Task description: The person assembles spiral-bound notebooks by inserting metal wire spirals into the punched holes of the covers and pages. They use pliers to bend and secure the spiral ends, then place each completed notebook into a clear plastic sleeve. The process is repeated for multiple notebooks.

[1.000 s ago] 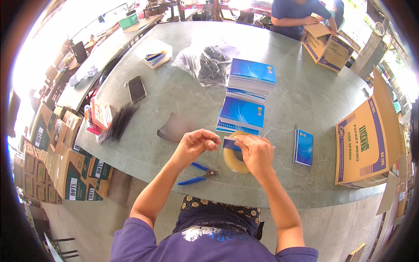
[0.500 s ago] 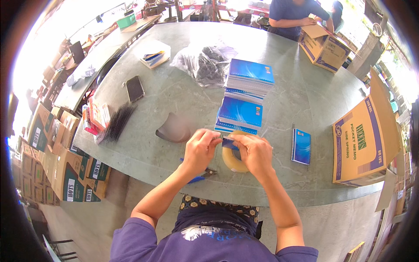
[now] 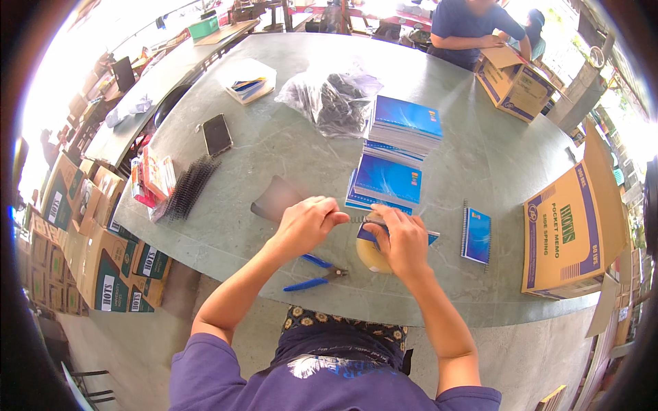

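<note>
My right hand (image 3: pixel 403 241) grips a small blue notebook (image 3: pixel 433 237), mostly hidden by the fingers, over a roll of yellowish tape (image 3: pixel 371 256). A thin dark spiral binding wire (image 3: pixel 358 219) stretches from that notebook toward my left hand (image 3: pixel 310 225). The left fingers are pinched together at the wire's end; the exact contact is hard to see. Just beyond my hands stand stacks of blue notebooks (image 3: pixel 388 179). Nearer to me lie blue-handled cutting pliers (image 3: pixel 321 271), their jaws beside the tape roll.
One spiral-bound notebook (image 3: pixel 476 235) lies at right, before an open carton (image 3: pixel 565 226). Leftward are a dark curved sheet (image 3: pixel 269 198), a phone (image 3: pixel 217 134) and black binding coils (image 3: pixel 188 188). A plastic bag (image 3: pixel 329 101) lies behind; a person (image 3: pixel 473 31) handles another carton (image 3: pixel 514 85).
My left hand has drawn away from the right, leftward, exposing the wire between them. The right hand still holds the notebook, and the pliers show more fully.
</note>
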Demonstrator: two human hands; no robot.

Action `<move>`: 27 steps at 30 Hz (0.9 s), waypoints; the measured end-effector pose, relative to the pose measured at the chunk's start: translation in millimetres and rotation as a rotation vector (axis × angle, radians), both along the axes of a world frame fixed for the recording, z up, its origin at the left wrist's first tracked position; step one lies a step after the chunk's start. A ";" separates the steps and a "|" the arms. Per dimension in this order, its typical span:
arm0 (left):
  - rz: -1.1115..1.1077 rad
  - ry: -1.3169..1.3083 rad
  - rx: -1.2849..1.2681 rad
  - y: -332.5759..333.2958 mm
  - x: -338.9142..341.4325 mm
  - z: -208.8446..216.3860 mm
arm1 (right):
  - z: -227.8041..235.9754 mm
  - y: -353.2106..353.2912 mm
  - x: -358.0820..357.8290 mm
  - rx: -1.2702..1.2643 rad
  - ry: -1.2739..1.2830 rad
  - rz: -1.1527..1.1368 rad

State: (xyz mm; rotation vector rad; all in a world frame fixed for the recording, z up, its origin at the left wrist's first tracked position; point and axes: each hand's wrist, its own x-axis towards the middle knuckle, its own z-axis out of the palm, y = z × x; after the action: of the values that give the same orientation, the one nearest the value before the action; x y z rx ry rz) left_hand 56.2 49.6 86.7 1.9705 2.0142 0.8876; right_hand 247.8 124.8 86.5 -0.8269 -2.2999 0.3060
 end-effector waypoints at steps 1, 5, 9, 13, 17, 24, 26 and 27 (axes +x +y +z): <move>0.011 -0.045 0.026 -0.2 2.7 1.4 | -1.5 1.7 -0.7 0.028 -0.023 0.009; -0.044 -0.191 -0.061 -2.9 -0.4 19.6 | 1.4 4.7 3.2 -0.044 -0.112 0.018; -0.103 -0.164 0.027 1.7 -3.7 5.4 | -1.4 4.6 3.9 -0.011 -0.073 0.047; -0.193 -0.227 0.072 9.0 -13.9 -2.2 | 3.9 4.8 3.1 0.011 -0.073 0.050; -0.179 0.109 0.314 -7.4 22.7 -0.2 | -1.3 5.6 0.5 -0.010 -0.018 0.054; -0.392 0.397 -0.361 -67.1 1.3 -28.8 | -2.2 3.2 -1.2 0.014 0.026 -0.019; -0.398 0.497 -0.496 -71.1 8.4 -25.1 | -4.4 4.1 -0.9 0.009 0.054 0.003; -0.380 0.502 -0.492 -71.0 11.4 -21.5 | -4.6 3.8 -0.8 0.009 0.061 -0.008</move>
State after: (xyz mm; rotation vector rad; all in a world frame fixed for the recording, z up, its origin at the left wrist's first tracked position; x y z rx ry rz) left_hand 67.6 -21.5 65.2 2.2836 1.7306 -0.1929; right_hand 247.0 128.5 81.9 -0.8115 -2.2393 0.3132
